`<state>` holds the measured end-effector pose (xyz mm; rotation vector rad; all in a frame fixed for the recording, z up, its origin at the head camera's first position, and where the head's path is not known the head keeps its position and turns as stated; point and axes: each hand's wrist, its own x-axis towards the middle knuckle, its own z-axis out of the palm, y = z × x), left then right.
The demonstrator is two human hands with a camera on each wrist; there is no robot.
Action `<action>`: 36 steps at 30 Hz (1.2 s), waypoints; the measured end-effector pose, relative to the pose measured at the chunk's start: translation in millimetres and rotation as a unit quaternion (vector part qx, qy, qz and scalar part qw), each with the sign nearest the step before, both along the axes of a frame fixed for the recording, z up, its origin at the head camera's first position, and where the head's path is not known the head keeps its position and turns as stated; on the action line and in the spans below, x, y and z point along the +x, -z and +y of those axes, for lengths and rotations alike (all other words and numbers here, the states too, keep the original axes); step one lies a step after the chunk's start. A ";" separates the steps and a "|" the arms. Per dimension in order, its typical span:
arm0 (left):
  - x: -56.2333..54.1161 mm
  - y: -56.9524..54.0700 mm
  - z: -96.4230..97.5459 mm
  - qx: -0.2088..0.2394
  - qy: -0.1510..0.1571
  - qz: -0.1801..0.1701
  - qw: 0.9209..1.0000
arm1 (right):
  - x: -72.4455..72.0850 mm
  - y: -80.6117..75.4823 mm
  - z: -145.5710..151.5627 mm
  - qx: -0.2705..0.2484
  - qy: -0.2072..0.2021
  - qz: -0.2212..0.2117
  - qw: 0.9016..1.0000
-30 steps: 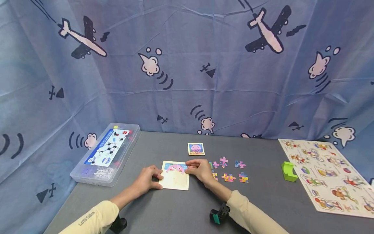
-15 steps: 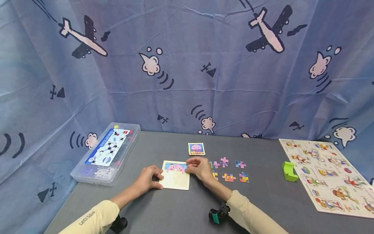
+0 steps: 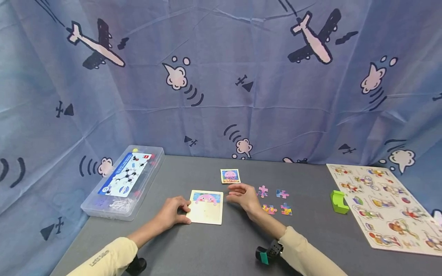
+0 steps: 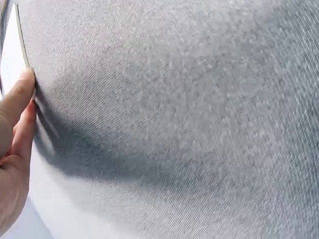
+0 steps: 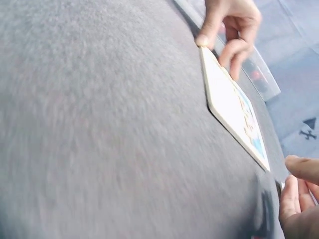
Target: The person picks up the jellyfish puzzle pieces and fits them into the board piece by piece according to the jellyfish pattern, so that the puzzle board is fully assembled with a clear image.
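A square wooden puzzle board [image 3: 205, 213] lies on the table, its top row filled with a pink and blue sea-creature picture and its lower part bare. My left hand [image 3: 171, 212] holds the board's left edge with curled fingers and thumb; the right wrist view shows this hand [image 5: 234, 25] on the board's [image 5: 232, 104] rim. My right hand [image 3: 244, 199] is just off the board's right edge, fingers loosely bent, holding nothing visible. Several puzzle pieces [image 3: 269, 209] lie to its right, some partly hidden behind it. Beyond the hand is a small picture card [image 3: 230, 176] with a pink jellyfish.
At the left stands a clear plastic case [image 3: 126, 182] with a molecule-model label. On the right are a lime-green block [image 3: 340, 202] with a curved notch and a large wooden picture board [image 3: 383, 209]. A blue patterned curtain [image 3: 214, 76] hangs behind the grey table [image 3: 193, 253].
My right hand has let go of the puzzle board's upper right corner and moved slightly right, covering some pieces. The left hand stays on the board's left edge.
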<state>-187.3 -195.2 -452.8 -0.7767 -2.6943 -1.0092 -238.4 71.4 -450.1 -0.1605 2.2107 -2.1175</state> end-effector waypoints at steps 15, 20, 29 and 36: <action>1.0 -17.4 1.1 -0.070 -0.011 -0.080 0.994 | -10.9 -3.9 52.8 0.022 -0.059 0.011 0.998; 0.0 -18.8 1.4 -0.057 -0.021 -0.098 0.993 | -15.6 -3.8 66.2 0.048 -0.081 0.019 0.995; -3.7 -21.4 2.5 -0.050 -0.023 -0.101 0.993 | -31.8 -8.2 98.0 0.128 -0.164 0.068 0.976; -4.3 -20.0 2.4 -0.049 -0.026 -0.107 0.993 | -39.9 -2.8 106.6 0.163 -0.181 0.070 0.967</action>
